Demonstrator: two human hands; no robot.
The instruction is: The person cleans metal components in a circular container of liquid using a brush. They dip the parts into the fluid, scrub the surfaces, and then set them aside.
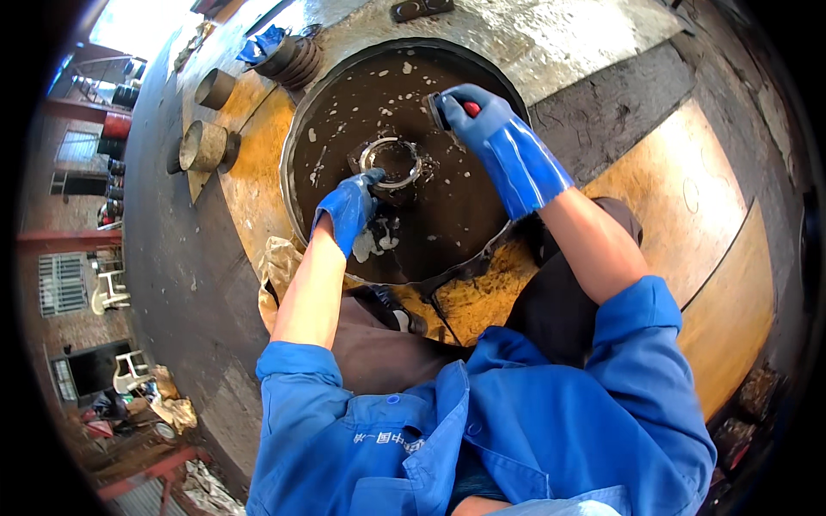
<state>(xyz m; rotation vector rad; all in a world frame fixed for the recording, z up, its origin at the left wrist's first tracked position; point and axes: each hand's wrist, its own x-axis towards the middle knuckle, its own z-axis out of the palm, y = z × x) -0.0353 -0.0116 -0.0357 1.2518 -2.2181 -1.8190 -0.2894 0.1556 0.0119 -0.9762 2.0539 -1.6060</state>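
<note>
In front of me is a wide, round metal tub (291,202) holding dark, murky liquid with pale foam flecks. A shiny metal ring (413,168) sits partly in the liquid near its middle. My left hand (348,209), in a blue rubber glove, grips the ring's near edge with the fingertips. Above the tub's far right part, my right hand (483,119), gloved the same way, is closed round a brush (437,112) with a red handle and a dark head. The brush is apart from the ring, and the fingers hide much of its handle.
Left of the tub stand metal cylinders (205,146) and a stack of dark rings (297,62) with a blue glove or cloth on top. A dark block with two round hollows (421,9) lies beyond. Stained yellowish boards (667,185) cover the floor at right. A crumpled brown bag (280,265) touches my left forearm.
</note>
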